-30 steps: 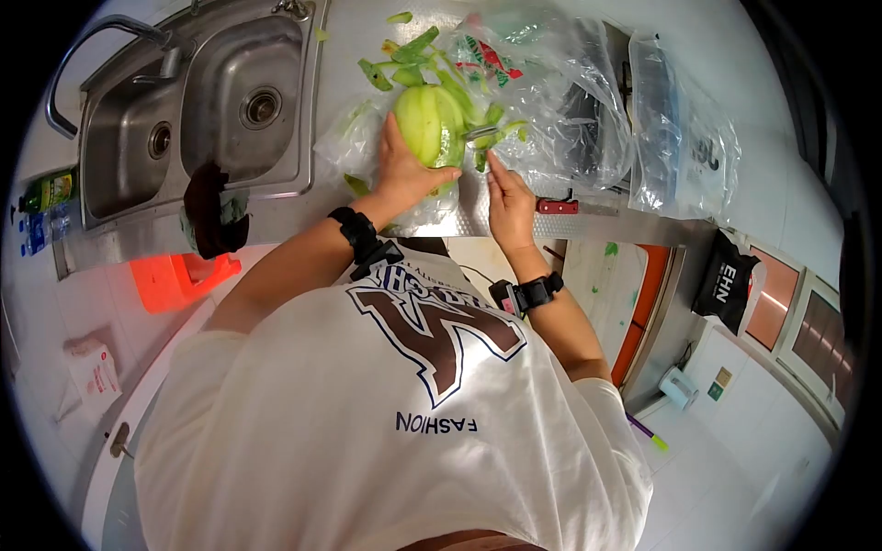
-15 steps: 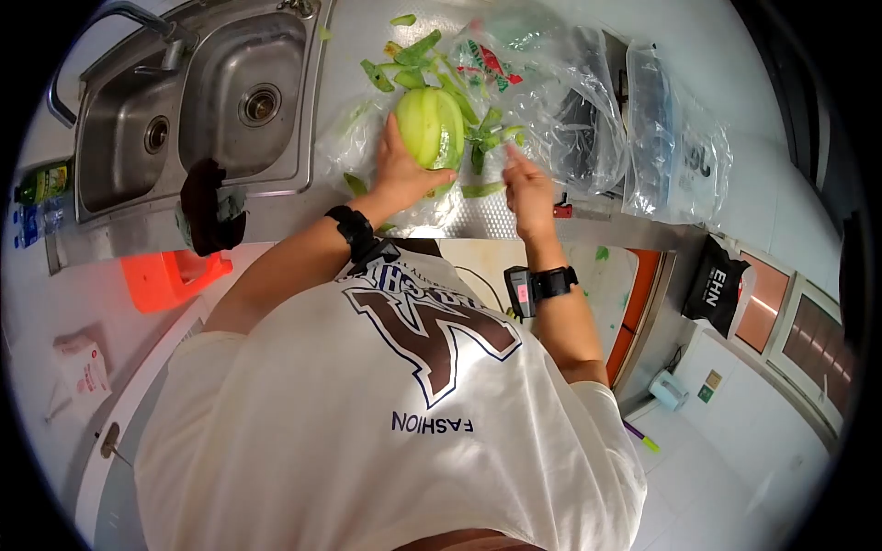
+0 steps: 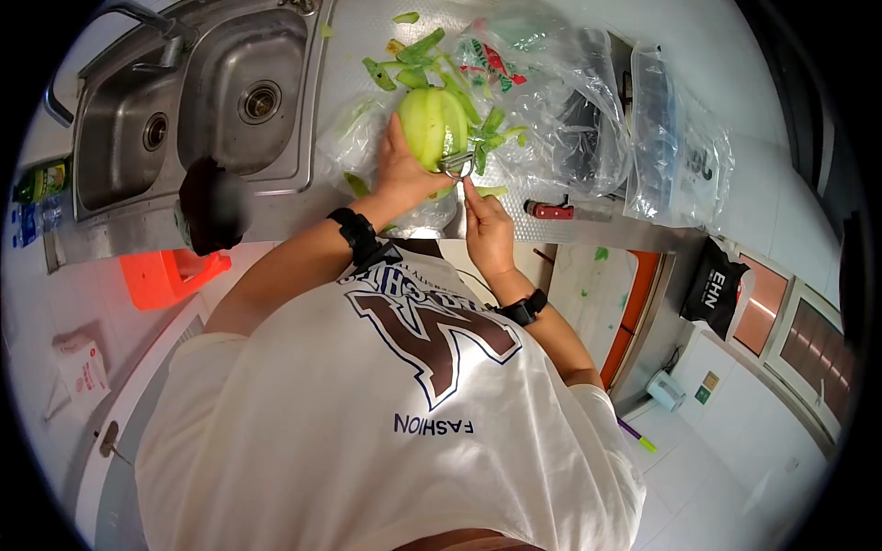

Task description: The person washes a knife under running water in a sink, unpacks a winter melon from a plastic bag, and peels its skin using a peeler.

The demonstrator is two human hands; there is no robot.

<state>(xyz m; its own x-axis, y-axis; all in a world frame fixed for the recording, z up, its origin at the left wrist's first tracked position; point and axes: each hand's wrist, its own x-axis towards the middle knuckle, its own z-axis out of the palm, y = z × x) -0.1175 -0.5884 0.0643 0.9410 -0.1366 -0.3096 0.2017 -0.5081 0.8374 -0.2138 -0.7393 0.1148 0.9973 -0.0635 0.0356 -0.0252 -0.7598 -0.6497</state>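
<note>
A partly peeled pale green melon (image 3: pixel 427 127) rests on the counter, its bare flesh showing in long strips. My left hand (image 3: pixel 402 174) is wrapped round its near left side and holds it. A metal peeler (image 3: pixel 457 165) is in my right hand (image 3: pixel 489 228), and its head lies against the melon's near right side. My right fingers are closed on the handle, which they mostly hide. Green peelings (image 3: pixel 421 50) lie behind the melon, and more peelings (image 3: pixel 491 133) lie to its right. Clear plastic (image 3: pixel 354 138) is spread by the melon's left side.
A red-handled knife (image 3: pixel 549 211) lies right of my right hand. Crumpled clear plastic bags (image 3: pixel 570 110) cover the counter's right part, beside another clear bag (image 3: pixel 680 147). A double steel sink (image 3: pixel 303 138) is at the left, with a dark object (image 3: pixel 209 207) at its front edge.
My right hand has moved left and toward me, from beside the peelings to the melon's near right side. The peeler now shows clearly against the melon. My left hand stays in place.
</note>
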